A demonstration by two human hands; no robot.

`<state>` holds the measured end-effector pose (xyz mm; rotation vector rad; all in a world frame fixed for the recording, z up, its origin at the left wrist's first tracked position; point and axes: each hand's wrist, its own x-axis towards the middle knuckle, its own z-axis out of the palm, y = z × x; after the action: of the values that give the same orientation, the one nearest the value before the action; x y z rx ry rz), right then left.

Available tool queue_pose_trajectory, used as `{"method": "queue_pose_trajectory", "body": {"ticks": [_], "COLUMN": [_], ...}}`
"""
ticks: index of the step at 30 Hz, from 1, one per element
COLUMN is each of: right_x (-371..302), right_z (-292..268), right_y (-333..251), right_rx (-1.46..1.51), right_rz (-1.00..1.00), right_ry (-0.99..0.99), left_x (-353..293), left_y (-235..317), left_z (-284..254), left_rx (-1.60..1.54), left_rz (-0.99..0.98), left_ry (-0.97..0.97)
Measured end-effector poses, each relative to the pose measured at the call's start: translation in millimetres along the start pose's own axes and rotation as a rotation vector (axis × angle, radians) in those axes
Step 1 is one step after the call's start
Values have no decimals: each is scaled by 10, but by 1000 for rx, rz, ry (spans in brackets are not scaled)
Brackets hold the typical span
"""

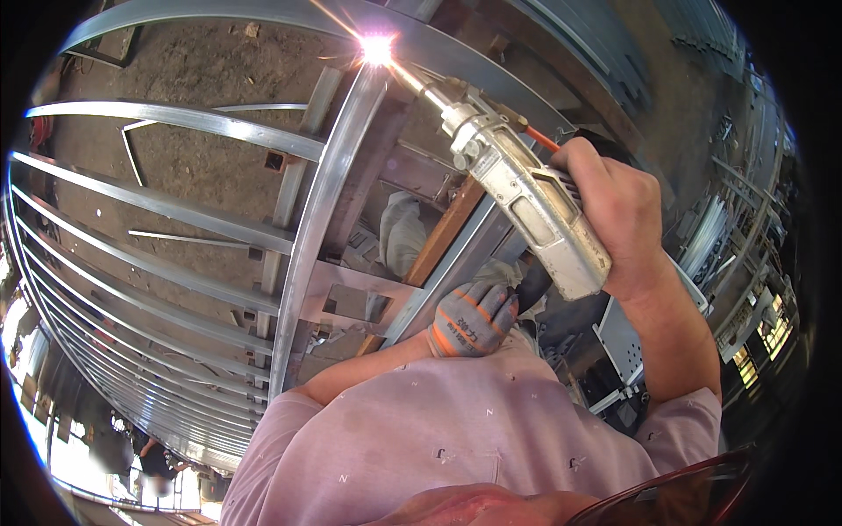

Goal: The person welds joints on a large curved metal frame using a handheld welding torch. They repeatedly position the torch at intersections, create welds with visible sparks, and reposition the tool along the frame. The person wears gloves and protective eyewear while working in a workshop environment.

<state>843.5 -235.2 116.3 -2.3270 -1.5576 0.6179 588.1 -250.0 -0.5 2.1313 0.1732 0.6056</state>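
My bare right hand [618, 206] is wrapped around a pale, scuffed handheld welding gun [531, 206], with fingertips hidden behind its grip. The gun's nozzle points up and left. At its tip a bright arc throws sparks where an upright steel tube [320, 206] meets a wide curved metal rail [254, 10]. My left hand [474, 320], in a grey and orange work glove, lies in front of my body with its back upward. Its fingers stretch forward, slightly apart, and I see nothing held in them. A flat steel bar [408, 316] runs close beside that glove.
Several parallel metal bars [193, 210] fan leftward from the upright tube. Below the frame, a rusty brown beam [447, 230] lies near a plate with a square hole [320, 285]. Stacked metal lengths [706, 232] and a perforated grey panel [618, 337] are at right. Dirt floor shows through the bars.
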Motion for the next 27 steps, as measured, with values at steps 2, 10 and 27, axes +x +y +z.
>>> {"method": "queue_pose_trajectory", "body": {"ticks": [2,10,27], "right_x": [-32,-20,-47], "right_z": [16,13,33], "right_y": [15,24,7], "right_rx": [-14,-16,-41], "right_rz": [7,8,7], "right_ry": [6,-7,15], "left_x": [-11,-12,-2], "left_y": [-12,10,2], "left_z": [5,-4,-14], "left_rx": [-6,1,-25], "left_rz": [3,-17,-18], "left_ry": [4,-4,-17]}}
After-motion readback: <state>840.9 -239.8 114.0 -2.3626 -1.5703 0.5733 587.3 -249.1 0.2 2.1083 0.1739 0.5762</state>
